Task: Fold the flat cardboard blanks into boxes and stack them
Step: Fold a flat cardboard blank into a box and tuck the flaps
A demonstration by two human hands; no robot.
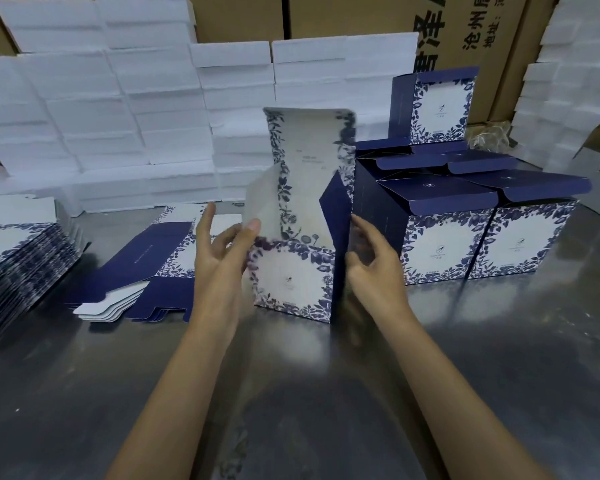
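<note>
One half-formed box (293, 275) stands upright at the centre of the steel table (326, 393), its tall lid panel raised and its side flaps open. The left hand (222, 251) rests against the box's left edge, thumb laid on a pale side flap, the other fingers loosely spread behind it; whether they touch the card cannot be told. The right hand (371, 258) meets the dark blue right wall with fingers slightly curled and parted; motion blur hides the exact contact.

Two piles of flat blanks lie to the left: a thick stack of blanks (21, 258) at the table's edge and a thin pile of blanks (149, 268) just beside the left hand. At right, a group of finished boxes (465, 216) stands just beside the half-formed box; two show patterned fronts in the near row, more sit behind them, their number unclear. One further open box (433, 105) stands on top of that group.

Behind the table rise stacked white foam blocks (125, 109), too many to count, and brown cartons (471, 29) printed with characters. The finished group blocks the space to the right of the working box.
</note>
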